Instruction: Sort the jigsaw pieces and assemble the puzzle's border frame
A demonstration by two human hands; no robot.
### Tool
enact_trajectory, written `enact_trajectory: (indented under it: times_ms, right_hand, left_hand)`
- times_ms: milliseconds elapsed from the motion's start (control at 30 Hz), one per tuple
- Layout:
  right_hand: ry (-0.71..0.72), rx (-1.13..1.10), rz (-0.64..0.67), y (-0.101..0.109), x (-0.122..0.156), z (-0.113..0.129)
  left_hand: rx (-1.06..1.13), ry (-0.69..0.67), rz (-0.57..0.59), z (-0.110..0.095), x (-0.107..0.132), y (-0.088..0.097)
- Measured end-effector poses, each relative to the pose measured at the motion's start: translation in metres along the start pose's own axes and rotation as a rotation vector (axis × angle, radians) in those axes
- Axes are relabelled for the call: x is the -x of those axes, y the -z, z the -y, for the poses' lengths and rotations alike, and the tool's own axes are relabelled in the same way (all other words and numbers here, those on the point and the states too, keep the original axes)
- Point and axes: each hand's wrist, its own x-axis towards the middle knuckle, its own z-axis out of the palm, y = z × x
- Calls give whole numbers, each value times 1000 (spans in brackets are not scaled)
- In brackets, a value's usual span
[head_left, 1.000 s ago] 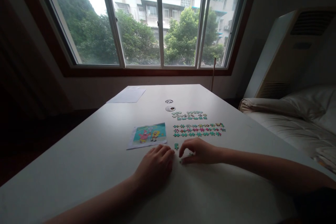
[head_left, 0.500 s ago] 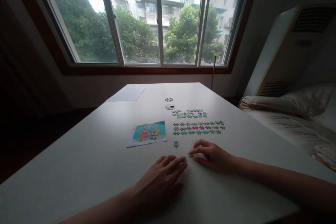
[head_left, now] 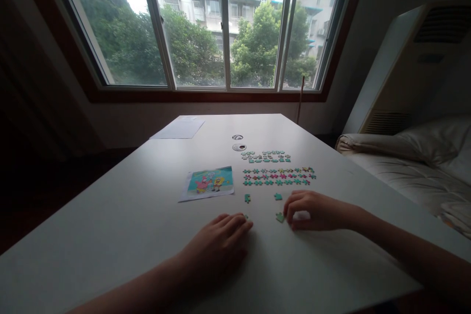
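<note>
My left hand (head_left: 224, 236) lies low over the white table (head_left: 121, 211), fingers stretched out and thumb hidden. A small green puzzle piece (head_left: 246, 216) peeks out at its fingertips. On the other side, my right hand (head_left: 307, 210) curls its fingers and thumb at the right edge of a pale green puzzle piece (head_left: 280, 217), which lies flat on the tabletop. Just above that, a teal puzzle piece (head_left: 278, 196) rests on its own. Another teal puzzle piece (head_left: 247, 198) sits farther left, above my left fingertips.
Several rows of loose puzzle pieces (head_left: 274, 176) lie beyond my hands, with more rows (head_left: 267, 157) behind. Left of them is a cartoon picture sheet (head_left: 209, 181). Two round items (head_left: 239, 147) and white paper (head_left: 178, 128) lie toward the far end. A sofa (head_left: 397, 157) stands right.
My hands have moved apart, the left one leftward and the right one rightward. The pieces at their fingertips have separated too. The teal piece near my right hand is now uncovered.
</note>
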Motion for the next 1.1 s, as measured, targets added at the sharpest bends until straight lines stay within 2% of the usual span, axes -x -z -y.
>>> enact_trajectory:
  times_ms: [100, 233, 333, 467, 633, 700, 900, 1100]
  right_hand:
    - [-46, 25, -34, 1, 3, -3]
    - [-170, 54, -176, -14, 3, -8]
    - [-218, 43, -200, -23, 1, -8]
    - [-227, -1, -167, -23, 0, -6]
    - [-143, -185, 39, -8, 5, -8]
    - [-125, -218, 75, -5, 6, -9]
    - [-192, -110, 2, -6, 6, -9]
    - [-195, -103, 14, -10, 4, -7]
  left_hand:
    - [-41, 14, 2, -1, -1, 0]
    - [-76, 59, 22, -3, -4, -1]
    - [-81, 51, 42, -3, -6, -3]
    - [-69, 2, 46, -1, -6, -6]
    - [-61, -65, 29, -1, -6, -4]
    - [-68, -84, -1, -1, -6, -3]
    - [-83, -124, -103, 0, -6, -4]
    - [-72, -136, -104, -1, -6, -3]
